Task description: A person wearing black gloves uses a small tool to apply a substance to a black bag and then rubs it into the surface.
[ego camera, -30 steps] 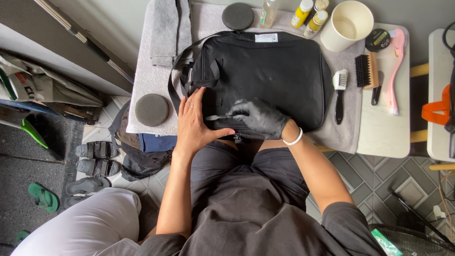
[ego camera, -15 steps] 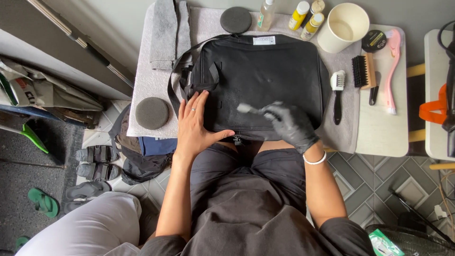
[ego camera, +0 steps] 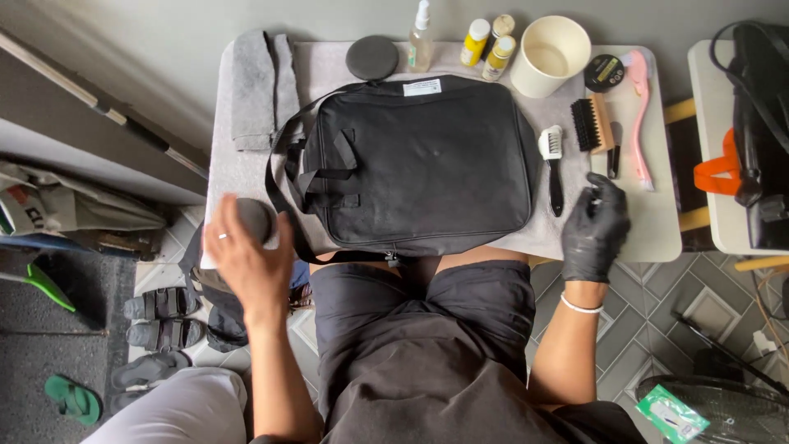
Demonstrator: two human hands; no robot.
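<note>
Black bag [ego camera: 419,164], white rectangular label [ego camera: 422,87] top

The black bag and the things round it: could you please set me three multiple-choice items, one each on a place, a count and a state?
1. Where does the white cup stand?
A. on the floor
B. at the table's far edge, right of the small bottles
C. on the bag

2. How many yellow bottles stand by the cup?
A. two
B. four
C. none

3. What is the left hand doing?
A. lying flat on the bag
B. holding the spray bottle
C. covering a dark round pad at the table's near left corner

Answers: 1 B, it stands beyond the bag beside the bottles. 2 A, two stand side by side. 3 C, its fingers lie over the pad; the gloved right hand is off the bag.
</note>
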